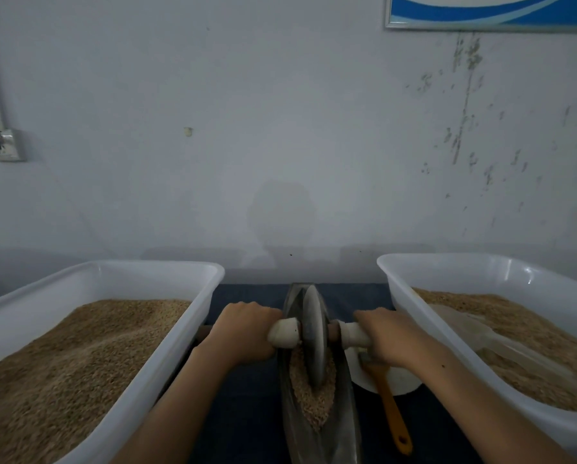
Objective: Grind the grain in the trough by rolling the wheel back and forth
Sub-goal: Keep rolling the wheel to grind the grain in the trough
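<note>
Figure: grinding station seen from my head camera. The trough (317, 413), a narrow dark metal boat, lies on the blue worktop (247, 296) with its long axis running from 6 o'clock, nearest me, to 12 o'clock, toward the wall. The wheel (313, 336) stands upright on edge in the groove, about midway along it, its disc in line with that axis so that it can roll only fore and aft. Its axle crosses the trough from 9 to 3 o'clock, ending in pale handles.

My left hand (243, 333) curls round the left handle (283, 333); my right hand (390, 336) curls round the right handle (354, 334). I judge the matched grip, one hand each side, keeps the disc vertical and the load even.

The grain (310, 396) lies heaped in the groove on the 6 o'clock side of the wheel and against its rim, still coarse, so I judge the grinding is far from done.

At 9 o'clock a white tub (166, 343) holds more grain; at 3 o'clock a second white tub (414, 316) holds grain and a pale scoop (474, 333). Just right of the trough rest a white dish (397, 380) and a yellow-handled brush (392, 413), presumably kept in reach for sweeping out meal.
</note>
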